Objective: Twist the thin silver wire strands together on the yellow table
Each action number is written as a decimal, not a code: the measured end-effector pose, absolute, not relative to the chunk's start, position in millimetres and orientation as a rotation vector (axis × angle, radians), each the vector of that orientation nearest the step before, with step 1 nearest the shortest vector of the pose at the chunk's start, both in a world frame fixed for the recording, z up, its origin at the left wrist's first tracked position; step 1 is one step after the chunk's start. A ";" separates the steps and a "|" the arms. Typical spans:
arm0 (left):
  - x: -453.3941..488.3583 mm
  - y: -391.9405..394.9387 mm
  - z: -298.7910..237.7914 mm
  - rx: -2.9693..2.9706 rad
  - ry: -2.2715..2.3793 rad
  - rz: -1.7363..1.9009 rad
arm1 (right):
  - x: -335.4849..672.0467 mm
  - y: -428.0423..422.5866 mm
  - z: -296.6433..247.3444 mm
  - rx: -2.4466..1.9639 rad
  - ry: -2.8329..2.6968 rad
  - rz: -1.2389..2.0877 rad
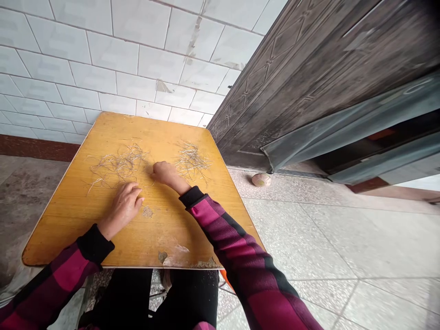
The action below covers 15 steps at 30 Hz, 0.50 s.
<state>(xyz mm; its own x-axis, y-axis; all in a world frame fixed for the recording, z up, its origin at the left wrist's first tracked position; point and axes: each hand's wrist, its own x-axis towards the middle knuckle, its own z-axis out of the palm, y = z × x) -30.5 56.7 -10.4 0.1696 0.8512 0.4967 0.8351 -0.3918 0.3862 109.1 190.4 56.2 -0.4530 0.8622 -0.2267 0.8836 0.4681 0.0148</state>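
Although it is chipped along its near edge, a rectangular yellow wood-veneer counter [154,233] carries two loose heaps of fine fibre. Item one: a sprawling tangle of thin silvery-tan fibres [117,165], on the left of the counter. Item two: a denser cluster of straighter silvery-tan fibres [190,160], on the right, well apart from the tangle.

The left hand [120,210] lies on the bare wood just below the tangle, its fingers [135,192] loosely spread and gripping nothing. The right hand [165,174] rests between the two heaps, its fingers [156,168] curled down against the counter; whether they pinch a strand cannot be told. A small patch of pale-brown crumbs [147,211] sits just beside the left hand.

Both forearms wear magenta-and-black plaid sleeves [220,224] with black cuffs. Black trousers [130,298] show below the counter. Beyond it stand a white tiled wall [103,59] and a dark embossed metal door [275,91]. A small round pinkish ball [261,179] lies on the speckled terrazzo floor [309,238].
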 end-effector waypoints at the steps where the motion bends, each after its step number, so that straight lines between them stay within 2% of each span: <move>1: -30.8 56.9 -10.5 2.384 1.715 1.041 | 107.3 190.8 56.0 1.512 2.511 -0.158; 10: -30.8 57.2 -10.4 2.375 1.694 1.065 | 135.2 193.4 66.5 1.594 2.594 -0.224; 15: -31.3 58.5 -8.7 2.253 1.639 1.169 | 172.4 170.6 73.3 1.587 2.717 -0.496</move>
<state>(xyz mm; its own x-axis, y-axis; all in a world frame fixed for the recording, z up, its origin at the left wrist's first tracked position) -31.3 58.5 -8.7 0.1151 0.8527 0.5096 0.7598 -0.4060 0.5077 172.4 170.6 73.3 -0.5031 0.8561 -0.1179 0.8425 0.4555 -0.2875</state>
